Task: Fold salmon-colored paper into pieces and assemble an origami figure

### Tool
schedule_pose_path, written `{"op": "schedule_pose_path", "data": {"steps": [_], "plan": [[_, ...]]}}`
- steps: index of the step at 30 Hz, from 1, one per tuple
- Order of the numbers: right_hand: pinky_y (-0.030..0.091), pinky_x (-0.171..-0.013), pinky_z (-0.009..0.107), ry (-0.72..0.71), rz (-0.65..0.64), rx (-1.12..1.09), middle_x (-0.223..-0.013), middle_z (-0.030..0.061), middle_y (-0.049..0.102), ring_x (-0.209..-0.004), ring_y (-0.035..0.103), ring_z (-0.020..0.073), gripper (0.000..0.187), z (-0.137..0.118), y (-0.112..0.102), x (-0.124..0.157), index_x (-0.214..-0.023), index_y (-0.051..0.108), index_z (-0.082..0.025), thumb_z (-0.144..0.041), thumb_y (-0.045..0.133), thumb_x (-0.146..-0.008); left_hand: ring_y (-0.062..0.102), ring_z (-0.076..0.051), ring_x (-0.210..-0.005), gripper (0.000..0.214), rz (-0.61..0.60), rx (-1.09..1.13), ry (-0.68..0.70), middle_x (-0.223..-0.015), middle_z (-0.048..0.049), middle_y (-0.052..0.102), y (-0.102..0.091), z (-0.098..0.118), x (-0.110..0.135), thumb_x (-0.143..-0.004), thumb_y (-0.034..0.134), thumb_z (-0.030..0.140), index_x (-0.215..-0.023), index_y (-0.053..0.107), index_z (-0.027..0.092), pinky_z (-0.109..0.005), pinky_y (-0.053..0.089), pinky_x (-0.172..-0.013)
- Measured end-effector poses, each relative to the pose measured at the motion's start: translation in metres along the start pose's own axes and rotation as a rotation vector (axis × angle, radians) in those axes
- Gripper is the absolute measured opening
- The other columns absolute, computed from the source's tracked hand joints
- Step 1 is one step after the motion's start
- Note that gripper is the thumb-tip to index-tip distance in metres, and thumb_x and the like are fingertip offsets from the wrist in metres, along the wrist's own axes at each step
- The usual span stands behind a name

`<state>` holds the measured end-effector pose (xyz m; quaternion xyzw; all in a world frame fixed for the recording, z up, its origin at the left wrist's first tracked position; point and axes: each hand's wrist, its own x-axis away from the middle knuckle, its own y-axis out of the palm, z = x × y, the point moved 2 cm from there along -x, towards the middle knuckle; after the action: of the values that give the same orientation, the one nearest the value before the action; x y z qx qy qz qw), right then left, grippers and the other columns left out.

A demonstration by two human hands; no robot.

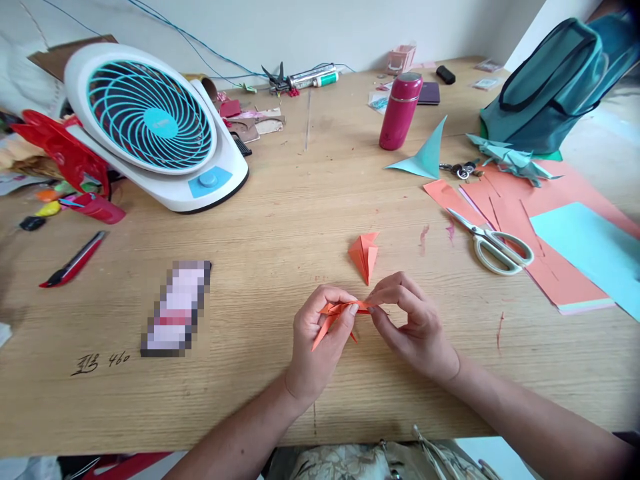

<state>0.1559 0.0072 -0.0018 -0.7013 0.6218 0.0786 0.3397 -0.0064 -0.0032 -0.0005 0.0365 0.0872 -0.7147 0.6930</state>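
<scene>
Tabletop [270, 227] | folded orange paper [343, 307] | in left hand [317, 350] | end at right hand [417, 330]

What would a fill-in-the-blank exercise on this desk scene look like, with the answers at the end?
The left grip and right grip pinch a folded model made of orange ____.
A pair of ____ lies partly on orange sheets.
The fan stands on the ____ side of the picture.

Missing words: paper; scissors; left.
</scene>
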Motion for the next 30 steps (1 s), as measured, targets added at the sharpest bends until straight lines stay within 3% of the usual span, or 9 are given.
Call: {"op": "schedule_pose_path", "data": {"steps": [8, 30], "plan": [[0.051, -0.067, 0.035, -0.035, -0.001, 0.062, -0.091, 0.0053, 0.06, -0.082, 0.061, 0.0194, 0.026, 0.0024, -0.0018, 0.0007, -0.097, 0.064, -0.026, -0.002, 0.061, -0.086, 0.062, -0.012, -0.074, 0.003, 0.013, -0.036, -0.004, -0.082, -0.0009, 0.067, -0.0007, 0.0003, -0.0023, -0.089, 0.067, 0.017, -0.087, 0.069, 0.019, -0.021, 0.051, -0.068], [0.05, -0.071, 0.036, 0.113, 0.061, -0.027, -0.086, 0.0048, 0.062, -0.082, 0.06, 0.021, 0.01, 0.0054, 0.0036, 0.0026, -0.091, 0.067, -0.025, -0.015, 0.064, -0.092, 0.059, -0.011, -0.068, 0.007, 0.037, -0.059, -0.012, -0.077, 0.0002, 0.065, 0.0008, -0.0006, 0.0004, -0.087, 0.063, 0.013, -0.084, 0.066, 0.019, -0.02, 0.048, -0.063]]}}
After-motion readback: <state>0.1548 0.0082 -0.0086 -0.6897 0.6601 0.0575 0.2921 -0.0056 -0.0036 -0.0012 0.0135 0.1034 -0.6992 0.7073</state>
